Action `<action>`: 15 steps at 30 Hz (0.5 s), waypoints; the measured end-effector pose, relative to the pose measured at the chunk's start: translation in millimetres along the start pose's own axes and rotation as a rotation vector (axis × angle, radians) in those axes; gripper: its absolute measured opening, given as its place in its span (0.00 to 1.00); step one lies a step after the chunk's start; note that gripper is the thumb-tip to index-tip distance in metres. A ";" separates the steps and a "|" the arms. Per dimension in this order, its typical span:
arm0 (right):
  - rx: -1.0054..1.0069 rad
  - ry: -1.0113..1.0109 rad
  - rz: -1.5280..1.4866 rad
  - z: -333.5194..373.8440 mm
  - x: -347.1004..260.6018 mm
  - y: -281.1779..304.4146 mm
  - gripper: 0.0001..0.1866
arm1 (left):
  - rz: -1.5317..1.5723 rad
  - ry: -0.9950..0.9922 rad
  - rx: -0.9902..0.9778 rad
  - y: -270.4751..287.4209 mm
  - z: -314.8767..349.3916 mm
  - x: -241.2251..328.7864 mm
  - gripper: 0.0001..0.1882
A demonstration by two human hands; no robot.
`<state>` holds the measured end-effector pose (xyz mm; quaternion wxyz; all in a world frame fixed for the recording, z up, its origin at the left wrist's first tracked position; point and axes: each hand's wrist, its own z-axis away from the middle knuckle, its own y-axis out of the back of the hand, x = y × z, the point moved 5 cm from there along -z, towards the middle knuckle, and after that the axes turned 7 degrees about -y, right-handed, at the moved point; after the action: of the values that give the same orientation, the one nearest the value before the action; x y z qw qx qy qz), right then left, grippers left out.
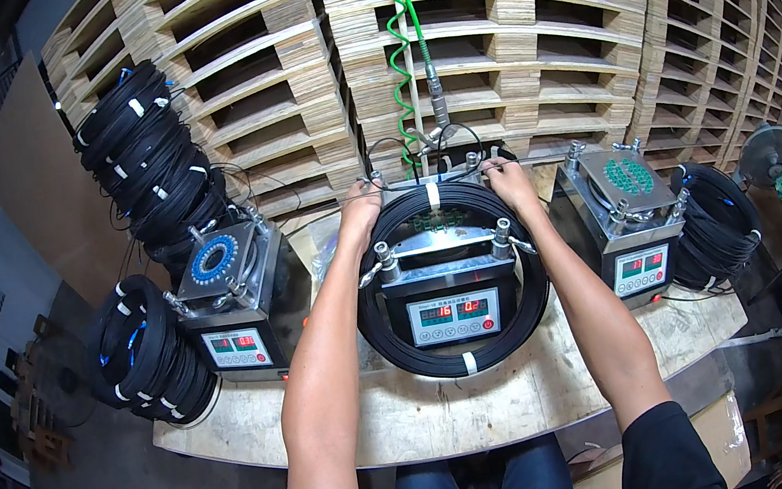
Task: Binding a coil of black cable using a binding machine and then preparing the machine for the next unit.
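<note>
In the middle of the bench stands a polishing machine (399, 312) with a metal top and a red-lit display. A large coil of black cable (538, 308), bound with white ties, rings its front and rests against it. My left hand (362, 206) is closed at the machine's far left corner, by a thin black cable loop. At the far right corner my right hand (509, 182) is closed too, beside a second thin loop. What the fingers of either hand grip is too small to tell. Both forearms pass along the sides of the coil.
Similar machines stand at left (262, 294) and right (638, 238). Black cable coils are piled high at the left (158, 163), with more coils (716, 221) at the right. Wooden pallets (260, 77) rise behind, and a green air hose (412, 14) hangs down. A fan (770, 155) stands far right.
</note>
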<state>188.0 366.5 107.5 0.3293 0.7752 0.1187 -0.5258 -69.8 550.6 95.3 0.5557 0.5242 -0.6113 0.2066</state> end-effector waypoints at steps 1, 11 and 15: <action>0.023 -0.013 0.080 2.9 -5.2 -3.7 0.16 | 0.016 -0.008 -0.024 4.2 -1.5 -5.7 0.35; -0.031 0.167 0.024 2.2 -6.2 -3.5 0.14 | 0.017 -0.011 0.015 1.0 5.3 5.2 0.27; -0.086 0.127 -0.103 12.3 -17.8 -12.4 0.15 | -0.003 -0.007 0.077 13.9 4.2 -1.3 0.27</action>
<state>164.9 370.9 115.8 0.3266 0.7849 0.2016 -0.4864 -84.1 552.7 97.5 0.5334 0.5469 -0.6039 0.2274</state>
